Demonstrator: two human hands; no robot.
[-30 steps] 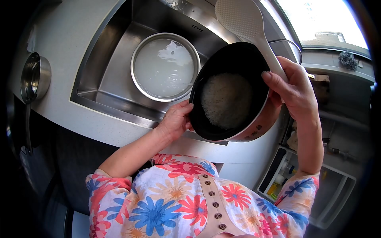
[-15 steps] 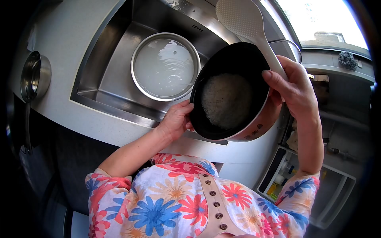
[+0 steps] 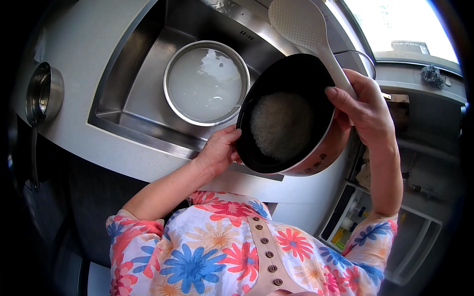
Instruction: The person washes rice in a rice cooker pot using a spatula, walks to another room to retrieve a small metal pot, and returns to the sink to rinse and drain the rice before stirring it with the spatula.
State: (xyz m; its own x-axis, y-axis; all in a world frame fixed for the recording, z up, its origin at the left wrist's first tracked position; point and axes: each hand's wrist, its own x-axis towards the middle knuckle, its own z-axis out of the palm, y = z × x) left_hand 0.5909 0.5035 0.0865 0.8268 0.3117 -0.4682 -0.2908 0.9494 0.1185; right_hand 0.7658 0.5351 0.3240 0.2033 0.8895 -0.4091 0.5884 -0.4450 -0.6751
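Both hands hold a rice cooker inner pot (image 3: 252,148), black inside and pinkish outside, tilted left over the sink's edge. Wet rice (image 3: 281,126) lies in its bottom. My left hand (image 3: 220,150) is closed on the pot's near-left rim, thumb on top. On the far right side, my right hand (image 3: 368,106) grips the pot and pins a white rice paddle (image 3: 298,22) under its thumb, blade pointing up and away. Below the pot's lip, in the sink, stands a round metal basin (image 3: 170,101) full of cloudy water (image 3: 205,84). A thin trickle shows at the lip.
The steel sink (image 3: 143,93) is set in a pale counter (image 3: 79,98). A metal ladle-like pan (image 3: 42,96) lies at the left edge. At right, a steel scrubber (image 3: 432,75) sits on the window ledge, above an open under-counter space with a white rack (image 3: 414,246).
The ripples on the basin's water have calmed. The pot has shifted very slightly; both hands keep the same hold.
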